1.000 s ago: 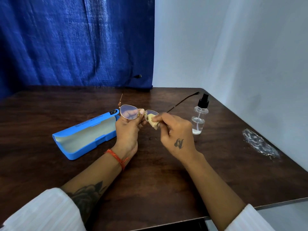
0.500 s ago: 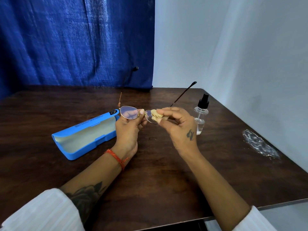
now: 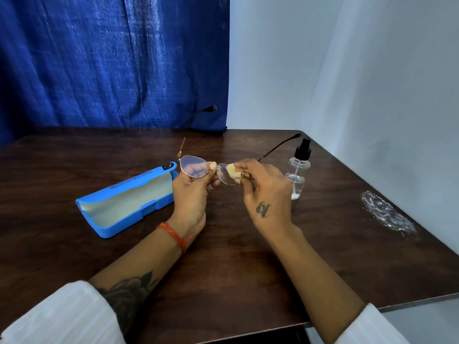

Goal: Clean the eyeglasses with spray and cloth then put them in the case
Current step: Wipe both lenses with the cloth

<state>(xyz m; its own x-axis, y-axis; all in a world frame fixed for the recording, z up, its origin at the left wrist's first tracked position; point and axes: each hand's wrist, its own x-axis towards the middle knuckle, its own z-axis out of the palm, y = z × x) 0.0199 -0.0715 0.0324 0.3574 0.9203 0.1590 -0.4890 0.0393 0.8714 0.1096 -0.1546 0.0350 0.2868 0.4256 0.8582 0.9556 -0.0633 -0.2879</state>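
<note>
In the head view, at frame centre, the left hand [image 3: 191, 192] pinches the eyeglasses [image 3: 208, 168] at the bridge to steady them above the table [image 3: 223, 256], while the right hand [image 3: 267, 192] pinches a folded cloth [image 3: 231, 170] onto the right-side lens, likely wiping it. The open blue case [image 3: 124, 202] at centre-left and the spray bottle [image 3: 298, 175] at centre-right flank the hands, with bare tabletop below them and the table's edge well off.

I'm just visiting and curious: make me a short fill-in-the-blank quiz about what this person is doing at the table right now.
1. The right hand rubs a small cloth on a lens of the ____.
2. The blue case lies on the table with its lid ____.
3. The spray bottle has a cap coloured ____.
4. The left hand wears a ____ wrist thread.

Missing words: eyeglasses; open; black; red
</note>
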